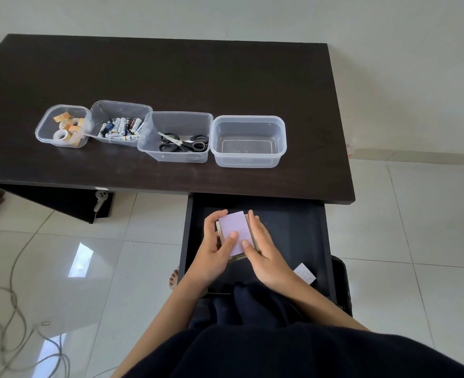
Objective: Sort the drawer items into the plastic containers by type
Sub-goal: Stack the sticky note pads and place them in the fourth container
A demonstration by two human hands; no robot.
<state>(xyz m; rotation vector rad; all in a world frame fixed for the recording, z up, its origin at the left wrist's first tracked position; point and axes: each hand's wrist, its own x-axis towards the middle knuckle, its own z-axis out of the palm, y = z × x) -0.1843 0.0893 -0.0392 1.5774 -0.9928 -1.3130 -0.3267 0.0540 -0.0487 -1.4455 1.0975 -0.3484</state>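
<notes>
Inside the open black drawer [293,230] both hands hold a stack of sticky-note pads [232,226] with a lilac pad on top. My left hand [214,246] grips its left side, thumb on top. My right hand [263,252] grips the right side, thumb on the lilac face. A single pale note [304,273] lies at the drawer's near right. On the dark desk [171,72] stand four clear plastic containers in a row: tape rolls [64,126], batteries [120,126], scissors [183,143], and an empty one [248,141] at the right.
The drawer sticks out under the desk's front right edge, above my lap in dark clothing. A bare foot [173,278] shows left of the drawer. Grey cables [15,309] lie looped on the white tiled floor at the left. A white device [100,199] hangs under the desk.
</notes>
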